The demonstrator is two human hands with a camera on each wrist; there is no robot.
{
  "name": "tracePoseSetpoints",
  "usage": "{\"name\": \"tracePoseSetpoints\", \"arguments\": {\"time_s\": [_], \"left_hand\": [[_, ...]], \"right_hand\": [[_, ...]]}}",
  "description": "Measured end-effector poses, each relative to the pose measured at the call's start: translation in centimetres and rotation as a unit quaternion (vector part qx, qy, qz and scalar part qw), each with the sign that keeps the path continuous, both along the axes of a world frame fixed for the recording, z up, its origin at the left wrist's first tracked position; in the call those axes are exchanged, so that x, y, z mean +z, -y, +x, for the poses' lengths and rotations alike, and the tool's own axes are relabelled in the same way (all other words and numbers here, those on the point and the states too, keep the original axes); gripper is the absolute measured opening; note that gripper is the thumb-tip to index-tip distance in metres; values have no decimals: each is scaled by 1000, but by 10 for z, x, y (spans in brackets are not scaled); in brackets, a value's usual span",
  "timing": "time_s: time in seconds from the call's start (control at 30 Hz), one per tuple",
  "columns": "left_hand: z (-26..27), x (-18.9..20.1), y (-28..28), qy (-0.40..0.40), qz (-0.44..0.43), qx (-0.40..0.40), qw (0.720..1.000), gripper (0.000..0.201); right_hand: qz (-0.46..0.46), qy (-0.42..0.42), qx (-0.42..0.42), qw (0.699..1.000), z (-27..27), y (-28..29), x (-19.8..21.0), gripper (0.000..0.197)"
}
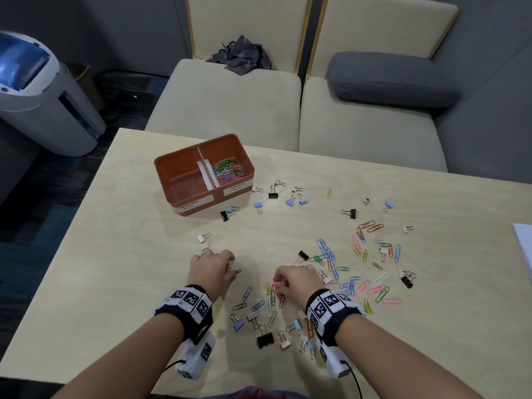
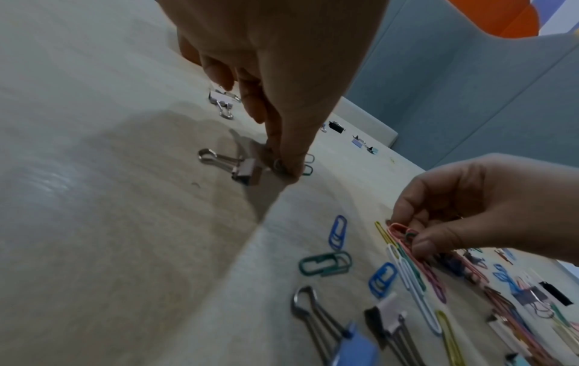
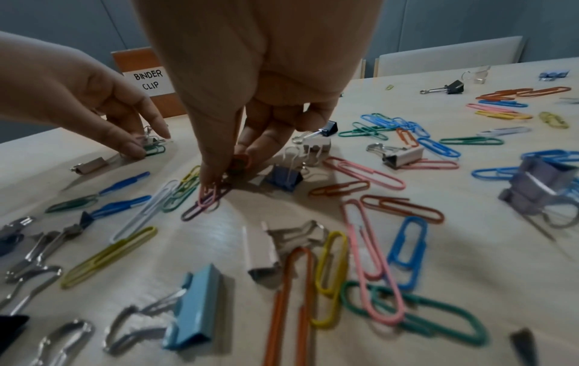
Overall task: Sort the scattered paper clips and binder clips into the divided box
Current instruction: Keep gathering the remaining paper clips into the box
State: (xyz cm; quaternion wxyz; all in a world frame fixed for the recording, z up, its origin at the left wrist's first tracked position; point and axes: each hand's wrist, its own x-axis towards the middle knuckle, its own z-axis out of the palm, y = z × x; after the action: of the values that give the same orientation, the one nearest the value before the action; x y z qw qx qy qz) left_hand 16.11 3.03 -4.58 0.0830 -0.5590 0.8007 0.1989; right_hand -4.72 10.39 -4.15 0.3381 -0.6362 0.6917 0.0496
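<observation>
While the left hand (image 1: 212, 269) pinches a green paper clip (image 1: 238, 271), the right hand's (image 1: 299, 279) fingers (image 3: 216, 170) pinch a pink paper clip (image 3: 208, 198).

The orange plastic divided box (image 1: 184, 168) carries two white paper labels on its near wall: the left label (image 1: 189, 205) reads "BINDER CLIP" in black capitals and the right label (image 1: 237, 189) reads "PAPER CLIP". The right wrist view shows "BINDER CLIP" clearly too.

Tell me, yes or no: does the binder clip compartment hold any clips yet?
No: in the head view the box's left compartment shows only bare floor, while the paper clips fill the right one.
</observation>
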Motion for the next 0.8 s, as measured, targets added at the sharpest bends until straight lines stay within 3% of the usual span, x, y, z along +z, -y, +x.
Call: {"name": "tracePoseSetpoints", "arguments": {"time_s": [0.2, 0.53, 0.8], "left_hand": [[1, 2, 6, -8, -15, 13, 1000, 22], [3, 5, 7, 20, -41, -14, 999, 19], [0, 1, 10, 50, -11, -10, 999, 18]], "right_hand": [[-4, -16, 10, 1000, 2, 12, 0, 13], [-15, -24, 27, 999, -1, 14, -3, 24], [-21, 2, 19, 1000, 0, 14, -3, 26]]}}
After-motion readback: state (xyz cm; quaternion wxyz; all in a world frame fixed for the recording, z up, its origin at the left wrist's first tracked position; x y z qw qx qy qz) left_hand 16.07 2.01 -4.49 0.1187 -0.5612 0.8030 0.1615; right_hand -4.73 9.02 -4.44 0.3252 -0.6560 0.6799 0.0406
